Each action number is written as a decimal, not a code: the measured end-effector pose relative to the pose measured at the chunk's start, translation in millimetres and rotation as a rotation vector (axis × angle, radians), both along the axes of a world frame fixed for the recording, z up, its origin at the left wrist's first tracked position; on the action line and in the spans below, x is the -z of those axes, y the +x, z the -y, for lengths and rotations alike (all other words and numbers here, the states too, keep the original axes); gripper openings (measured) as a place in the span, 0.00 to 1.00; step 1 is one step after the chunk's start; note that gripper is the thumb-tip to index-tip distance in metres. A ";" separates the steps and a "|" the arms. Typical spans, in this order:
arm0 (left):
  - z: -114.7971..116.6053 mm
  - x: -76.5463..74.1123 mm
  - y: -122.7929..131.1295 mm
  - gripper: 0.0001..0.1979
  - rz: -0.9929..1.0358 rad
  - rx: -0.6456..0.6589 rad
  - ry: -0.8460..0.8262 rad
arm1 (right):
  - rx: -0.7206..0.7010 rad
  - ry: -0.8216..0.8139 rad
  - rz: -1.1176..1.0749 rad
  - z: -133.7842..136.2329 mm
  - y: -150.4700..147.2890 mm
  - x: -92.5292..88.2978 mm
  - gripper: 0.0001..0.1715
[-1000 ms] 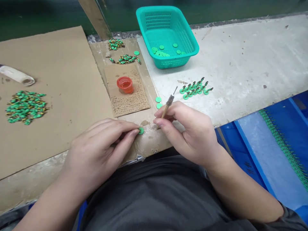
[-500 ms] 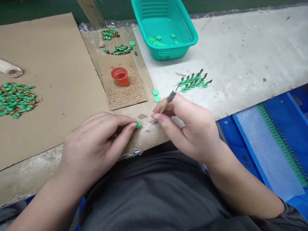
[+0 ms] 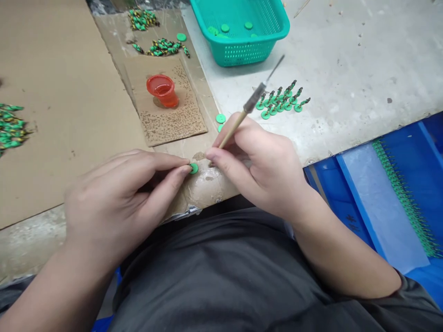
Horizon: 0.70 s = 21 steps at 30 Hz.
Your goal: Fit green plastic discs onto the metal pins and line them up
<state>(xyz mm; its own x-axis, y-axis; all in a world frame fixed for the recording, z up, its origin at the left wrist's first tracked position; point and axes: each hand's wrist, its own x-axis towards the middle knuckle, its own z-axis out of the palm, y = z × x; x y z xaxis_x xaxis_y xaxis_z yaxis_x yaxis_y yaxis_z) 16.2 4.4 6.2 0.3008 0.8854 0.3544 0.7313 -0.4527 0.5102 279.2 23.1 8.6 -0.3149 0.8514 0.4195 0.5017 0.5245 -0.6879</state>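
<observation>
Between the thumb and forefinger of my left hand (image 3: 128,193) is a small green disc (image 3: 194,168), held at the table's front edge. My right hand (image 3: 258,168) grips a thin brush-like tool (image 3: 238,119) with a wooden handle, a dark collar and a fine tip pointing up and away. Its lower end is hidden by my fingers. Just beyond that hand lie two loose green discs (image 3: 220,118), one partly covered. A red cup (image 3: 162,90) of liquid stands on a spotted cardboard piece (image 3: 173,127).
A teal basket (image 3: 242,54) with several green discs stands at the back. Small figures on green bases (image 3: 282,102) stand to the right. Green, yellow and dark pieces lie in heaps (image 3: 165,47) on cardboard. Blue trays (image 3: 411,175) sit below the table at right.
The view has shifted, so the table things sit higher and mostly further left. The tool's tip now shows longer, pointing up and right. Both hands keep their holds.
</observation>
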 end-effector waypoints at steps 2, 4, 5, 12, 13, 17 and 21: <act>-0.2 3.9 -1.2 0.05 0.008 -0.008 0.002 | -0.012 -0.055 0.017 -2.5 -5.8 1.9 0.13; 0.2 6.3 -2.1 0.04 0.015 -0.014 0.009 | -0.038 -0.093 0.018 -4.7 -9.3 2.2 0.13; 0.6 6.9 -2.3 0.04 0.014 -0.011 0.011 | -0.053 -0.104 0.015 -5.6 -10.1 1.9 0.12; 2.6 8.5 -3.4 0.05 0.018 -0.024 0.009 | -0.048 -0.114 -0.007 -3.3 -12.7 1.5 0.11; 2.6 9.0 -3.9 0.05 0.023 -0.024 0.002 | -0.040 -0.110 -0.017 -2.4 -14.4 2.7 0.11; 3.0 8.5 -3.9 0.06 0.029 -0.024 -0.007 | -0.027 -0.109 -0.031 -1.7 -22.4 8.9 0.12; 4.7 3.9 -0.1 0.06 0.020 -0.037 -0.012 | -0.023 -0.120 0.004 -3.1 -26.5 11.7 0.13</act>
